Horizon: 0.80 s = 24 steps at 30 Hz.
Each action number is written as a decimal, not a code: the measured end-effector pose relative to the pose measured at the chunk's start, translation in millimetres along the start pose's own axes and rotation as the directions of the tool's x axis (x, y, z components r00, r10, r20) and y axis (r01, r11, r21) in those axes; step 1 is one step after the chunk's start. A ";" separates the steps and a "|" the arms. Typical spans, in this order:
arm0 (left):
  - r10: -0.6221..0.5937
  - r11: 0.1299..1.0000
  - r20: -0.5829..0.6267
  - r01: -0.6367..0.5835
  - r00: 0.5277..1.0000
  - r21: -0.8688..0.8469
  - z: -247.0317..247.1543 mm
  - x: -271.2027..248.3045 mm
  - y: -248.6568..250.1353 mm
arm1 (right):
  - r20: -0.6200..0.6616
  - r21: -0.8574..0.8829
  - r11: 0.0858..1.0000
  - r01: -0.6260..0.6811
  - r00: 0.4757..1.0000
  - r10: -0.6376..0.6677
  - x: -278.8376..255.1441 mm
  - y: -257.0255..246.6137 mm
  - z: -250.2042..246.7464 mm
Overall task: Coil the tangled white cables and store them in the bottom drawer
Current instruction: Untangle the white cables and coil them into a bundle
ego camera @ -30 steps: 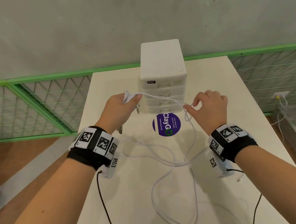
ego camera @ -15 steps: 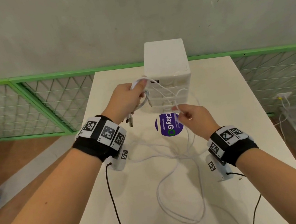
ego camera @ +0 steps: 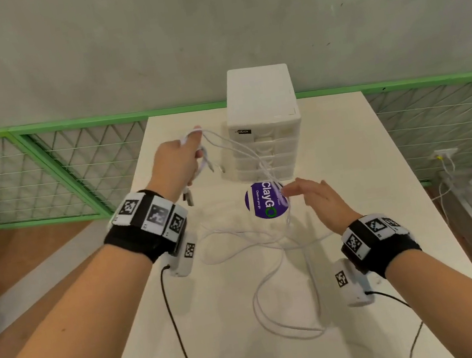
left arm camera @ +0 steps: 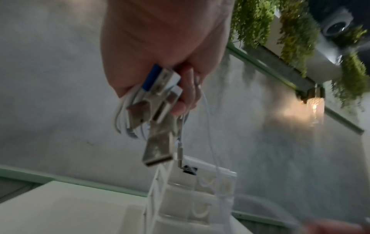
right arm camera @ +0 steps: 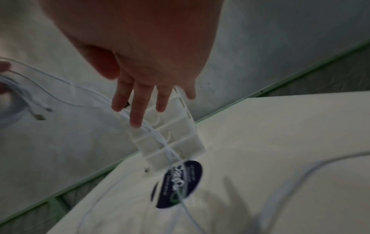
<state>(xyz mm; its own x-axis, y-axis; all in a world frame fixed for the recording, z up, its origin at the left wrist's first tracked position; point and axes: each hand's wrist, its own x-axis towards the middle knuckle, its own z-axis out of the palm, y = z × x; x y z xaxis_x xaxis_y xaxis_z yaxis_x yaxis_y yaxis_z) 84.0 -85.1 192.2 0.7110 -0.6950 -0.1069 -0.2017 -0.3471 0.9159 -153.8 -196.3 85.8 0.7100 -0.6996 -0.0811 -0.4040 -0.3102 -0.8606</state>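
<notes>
Several loops of the white cables are gripped in the left hand, raised above the table's left side, fingers curled round the bundle and thumb pressed on top. In the left wrist view the same fist is seen closed on the gathered strands, with metal USB plugs and a blue-sleeved connector dangling below the fingers. From this grip, strands are stretched rightward and downward across the front of the white drawer unit. The right hand is held open, fingers straight and slightly spread, nothing clasped; its fingertips are seen at or just beside the taut strands, though contact cannot be judged through the motion blur. The remainder of the cables is left slack on the tabletop: a tangle is spread between the two wrists, and one long loop is trailed toward the near edge. A round purple sticker is fixed to the table directly in front of the drawer unit, with strands passing over it. The drawer unit is stood at the far edge against the grey wall; its drawers are seen closed, the bottom one included. Marker-tagged black wristbands are worn on both wrists, with thin black leads trailing off the near edge. Green mesh fencing is noted behind the table.
</notes>
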 end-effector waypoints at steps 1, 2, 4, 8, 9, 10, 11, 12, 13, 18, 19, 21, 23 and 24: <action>0.006 1.000 0.025 -0.006 1.000 0.005 6.9 -4.2 4.3 | -0.064 0.036 0.999 0.011 0.998 -0.009 1.0 -7.9 0.8; 0.009 1.000 0.048 -0.009 0.999 0.008 13.2 -8.0 8.5 | -0.107 0.044 0.999 0.013 0.994 -0.008 3.7 -15.5 1.5; 0.020 1.000 0.100 -0.019 0.995 -0.004 24.7 -14.5 15.3 | -0.143 -0.030 0.999 -0.020 0.990 0.015 10.0 -29.8 4.9; 0.043 0.999 0.225 -0.039 0.973 -0.022 39.4 -26.4 26.9 | -0.103 -0.291 0.953 -0.081 0.993 0.053 25.1 -54.3 23.5; 0.048 0.999 0.257 -0.044 0.965 -0.023 41.0 -29.4 30.5 | -0.071 -0.306 0.948 -0.093 0.995 0.074 28.7 -59.5 28.8; 0.055 0.998 0.285 -0.052 0.957 -0.017 41.7 -32.9 34.5 | -0.045 -0.315 0.944 -0.101 0.995 0.092 31.3 -62.3 33.1; 0.065 0.998 0.308 -0.067 0.949 -0.004 41.8 -35.7 37.9 | -0.035 -0.318 0.941 -0.115 0.993 0.109 33.2 -63.3 35.6; 0.079 0.996 0.325 -0.087 0.942 0.009 41.0 -38.0 41.0 | -0.039 -0.316 0.940 -0.130 0.991 0.124 35.8 -62.0 36.8; 0.093 0.994 0.337 -0.105 0.937 0.016 39.4 -39.9 43.8 | -0.057 -0.307 0.939 -0.155 0.988 0.144 37.5 -59.7 36.5; 0.120 0.988 0.392 -0.150 0.912 0.046 27.4 -44.9 48.0 | -0.241 -0.206 0.958 -0.202 0.959 0.150 46.0 -40.3 31.8; 0.116 0.987 0.389 -0.148 0.914 0.055 25.3 -44.5 45.7 | -0.264 -0.168 0.969 -0.179 0.956 0.130 46.4 -38.4 30.9; 0.110 0.990 0.369 -0.136 0.923 0.048 20.9 -43.0 40.9 | -0.261 -0.103 0.987 -0.127 0.960 0.097 43.7 -36.1 29.3; 0.109 0.994 0.324 -0.111 0.940 -0.013 14.1 -39.9 36.9 | -0.194 -0.066 0.996 -0.053 0.980 0.039 33.8 -31.0 30.2; 0.109 0.994 0.284 -0.095 0.953 -0.062 9.2 -36.6 35.1 | -0.156 -0.079 0.997 -0.013 0.988 0.001 27.1 -26.3 30.9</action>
<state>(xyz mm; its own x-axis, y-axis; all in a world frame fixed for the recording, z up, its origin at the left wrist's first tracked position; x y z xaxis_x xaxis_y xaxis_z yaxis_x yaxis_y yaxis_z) 44.7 -77.6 224.7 0.4644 -0.8786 -0.1115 -0.2265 -0.2396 0.9441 -106.0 -187.2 90.8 0.6114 -0.7913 -0.0024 -0.4578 -0.3512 -0.8167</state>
